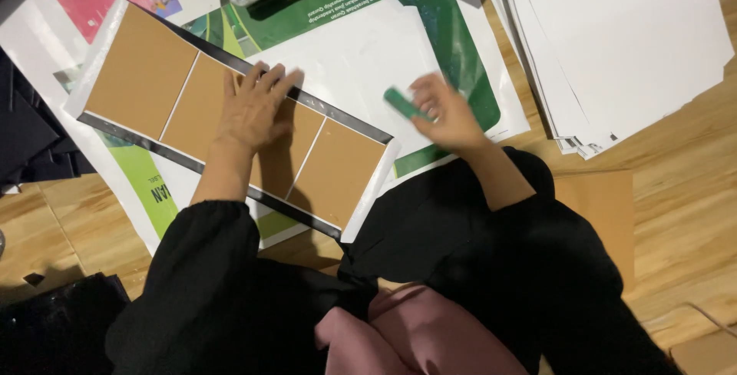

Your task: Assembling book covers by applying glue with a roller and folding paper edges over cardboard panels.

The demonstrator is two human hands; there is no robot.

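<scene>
On the wooden floor [691, 191] before me, my left hand [252, 110] lies flat and unclenched on the brown cardboard strip [153, 75] – four panels on black-edged paper – while my right hand [449, 118] grips a small green block [401, 103] over white sheets [361, 52].

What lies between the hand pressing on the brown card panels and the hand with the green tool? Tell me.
In the head view, between the left hand and the right hand lie the panels' black edge strip and a bare white sheet; nothing else.
</scene>
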